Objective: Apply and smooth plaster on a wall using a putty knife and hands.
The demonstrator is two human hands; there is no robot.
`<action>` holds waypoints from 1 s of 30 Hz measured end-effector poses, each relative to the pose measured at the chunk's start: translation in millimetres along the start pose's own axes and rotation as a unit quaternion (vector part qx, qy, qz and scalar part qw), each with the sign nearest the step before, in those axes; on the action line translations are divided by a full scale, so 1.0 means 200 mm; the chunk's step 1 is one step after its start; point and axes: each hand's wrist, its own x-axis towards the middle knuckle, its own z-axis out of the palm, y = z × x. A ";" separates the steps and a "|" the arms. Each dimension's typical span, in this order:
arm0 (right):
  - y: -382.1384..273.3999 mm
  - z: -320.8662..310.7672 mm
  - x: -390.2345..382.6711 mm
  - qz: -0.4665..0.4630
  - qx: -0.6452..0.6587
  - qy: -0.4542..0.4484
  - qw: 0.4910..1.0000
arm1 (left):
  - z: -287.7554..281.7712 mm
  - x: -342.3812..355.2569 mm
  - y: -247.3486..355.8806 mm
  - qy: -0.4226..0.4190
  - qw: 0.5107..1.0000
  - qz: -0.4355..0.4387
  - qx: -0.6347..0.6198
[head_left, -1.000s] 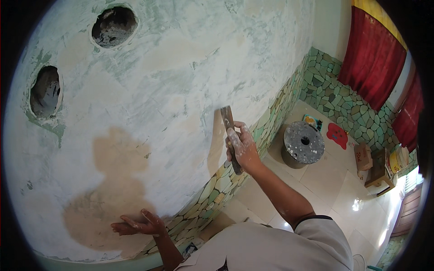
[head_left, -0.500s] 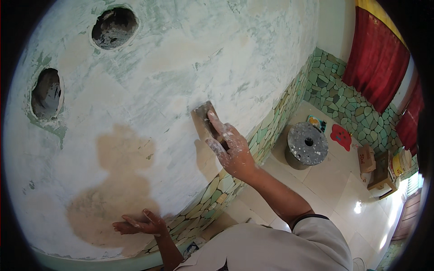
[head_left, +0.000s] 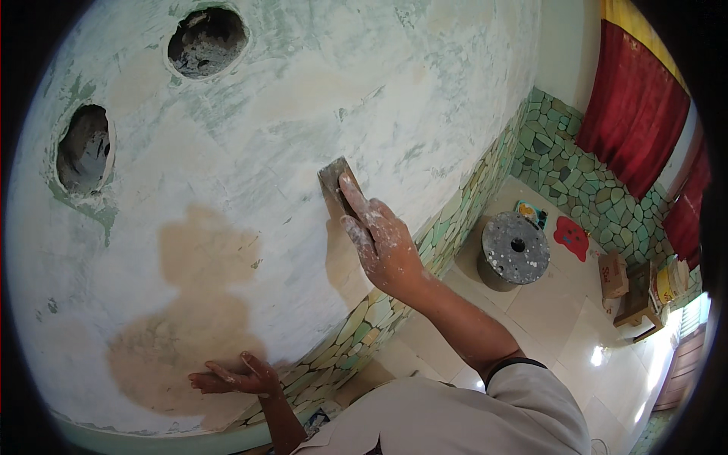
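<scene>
My right hand (head_left: 385, 246), dusted white, is closed around a flat, rectangular grey-brown block (head_left: 334, 173). Index finger and thumb lie along the block, whose exact kind is unclear. Its face is against or very close to the wall (head_left: 296, 144), which is patchy white and green with smoothed filler. Lower on the left, my left hand (head_left: 241, 377) holds nothing. Its fingers are spread, palm turned up, in front of the wall near my shadow.
Two round holes, an upper one (head_left: 207, 43) and a left one (head_left: 83, 149), open in the wall. Green stone cladding (head_left: 364, 326) runs along its base. On the tiled floor stand an upturned dark bucket (head_left: 515, 246), a red mat (head_left: 571, 238) and a wooden stool (head_left: 638, 318). Red curtains (head_left: 633, 106) hang right.
My right hand and the block have moved slightly up and left along the wall. The view has shifted a little; my left hand keeps nearly the same place.
</scene>
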 end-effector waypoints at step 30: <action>0.00 -0.02 0.11 -0.115 0.004 0.090 0.989 | 0.02 0.00 0.01 -0.001 1.000 -0.001 -0.006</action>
